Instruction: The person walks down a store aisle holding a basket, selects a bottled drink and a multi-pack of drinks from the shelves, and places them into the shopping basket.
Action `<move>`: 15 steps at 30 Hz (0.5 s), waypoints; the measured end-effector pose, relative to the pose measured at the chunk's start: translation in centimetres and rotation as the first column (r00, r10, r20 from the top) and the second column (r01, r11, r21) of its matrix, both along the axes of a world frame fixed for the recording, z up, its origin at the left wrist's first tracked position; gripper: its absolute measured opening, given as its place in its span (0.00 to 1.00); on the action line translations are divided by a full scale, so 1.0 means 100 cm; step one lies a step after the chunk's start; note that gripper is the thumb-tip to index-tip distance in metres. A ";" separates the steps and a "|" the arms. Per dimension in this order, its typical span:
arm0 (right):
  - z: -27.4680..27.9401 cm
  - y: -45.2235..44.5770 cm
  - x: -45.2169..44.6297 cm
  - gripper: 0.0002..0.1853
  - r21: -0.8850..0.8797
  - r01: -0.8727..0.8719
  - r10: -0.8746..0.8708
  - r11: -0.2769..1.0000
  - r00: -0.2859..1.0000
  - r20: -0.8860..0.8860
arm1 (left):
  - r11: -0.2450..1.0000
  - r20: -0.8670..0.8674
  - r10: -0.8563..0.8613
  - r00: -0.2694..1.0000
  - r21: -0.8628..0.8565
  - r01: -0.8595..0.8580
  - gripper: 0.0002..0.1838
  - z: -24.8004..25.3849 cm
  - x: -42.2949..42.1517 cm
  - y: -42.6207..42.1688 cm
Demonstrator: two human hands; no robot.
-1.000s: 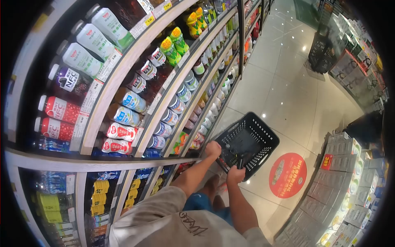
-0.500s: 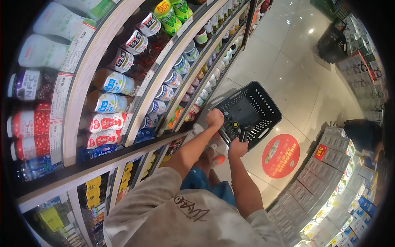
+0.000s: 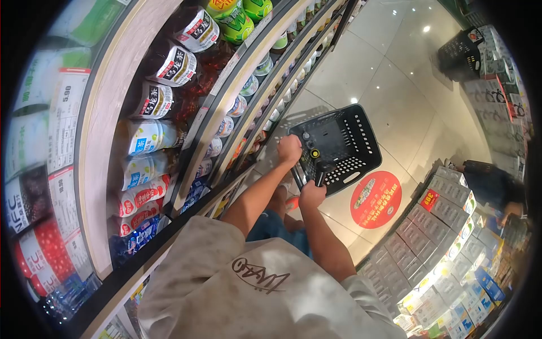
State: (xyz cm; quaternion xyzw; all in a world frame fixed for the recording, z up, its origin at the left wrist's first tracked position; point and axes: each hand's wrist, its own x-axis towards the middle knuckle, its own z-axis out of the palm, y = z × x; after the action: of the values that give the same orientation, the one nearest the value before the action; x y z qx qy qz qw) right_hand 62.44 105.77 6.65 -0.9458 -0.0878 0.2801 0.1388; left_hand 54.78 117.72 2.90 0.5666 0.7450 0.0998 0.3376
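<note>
Shifted larger in view: bottles (image 3: 172,68); basket (image 3: 366,165) at holding step, left hand (image 3: 289,150) and right hand (image 3: 312,195) clamped, apparently, on its near end, steady grip called for.

Stacked boxes (image 3: 416,227) stand near a round red floor sticker (image 3: 379,199).

The basket (image 3: 337,135) has come nearer to the red sign (image 3: 376,200), and the tea bottles (image 3: 176,65) now look larger.
</note>
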 end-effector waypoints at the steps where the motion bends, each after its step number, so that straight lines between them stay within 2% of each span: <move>1: 0.003 -0.001 -0.003 0.26 -0.008 0.003 -0.003 1.000 1.000 0.005 | 1.000 0.005 -0.003 1.000 -0.008 0.003 0.06 -0.001 -0.002 0.000; 3: 0.011 0.001 -0.010 0.21 0.068 0.036 -0.031 0.997 0.997 -0.076 | 0.998 0.024 -0.044 0.999 0.051 0.043 0.06 -0.002 -0.007 0.001; 5: -0.007 -0.008 -0.006 0.21 0.096 0.031 -0.027 0.995 0.999 -0.041 | 0.999 0.028 -0.050 0.998 0.024 0.049 0.06 0.005 -0.010 0.006; 7: -0.016 -0.024 0.011 0.19 0.111 -0.165 0.166 0.980 0.986 -0.002 | 0.998 0.040 -0.058 0.998 -0.005 0.058 0.07 0.009 -0.012 0.003; 11: -0.035 -0.062 0.077 0.22 0.112 -0.373 0.382 0.921 0.921 -0.075 | 0.996 0.065 -0.091 0.994 -0.014 0.092 0.07 -0.021 -0.023 -0.001; 13: -0.001 -0.070 0.099 0.18 0.070 -0.376 0.381 0.924 0.923 -0.059 | 0.994 0.046 -0.105 0.993 0.041 0.103 0.07 -0.027 -0.028 -0.009; 15: -0.006 -0.092 0.132 0.15 0.135 -0.340 0.346 0.931 0.938 -0.025 | 0.995 0.072 -0.102 0.992 0.029 0.100 0.06 -0.023 -0.033 -0.015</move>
State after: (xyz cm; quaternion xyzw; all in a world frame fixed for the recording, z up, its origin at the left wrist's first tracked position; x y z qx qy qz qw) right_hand 75.64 96.54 6.05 -0.8980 -0.2661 0.3165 0.1507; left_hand 51.48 116.21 0.63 0.6036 0.7013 0.1128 0.3621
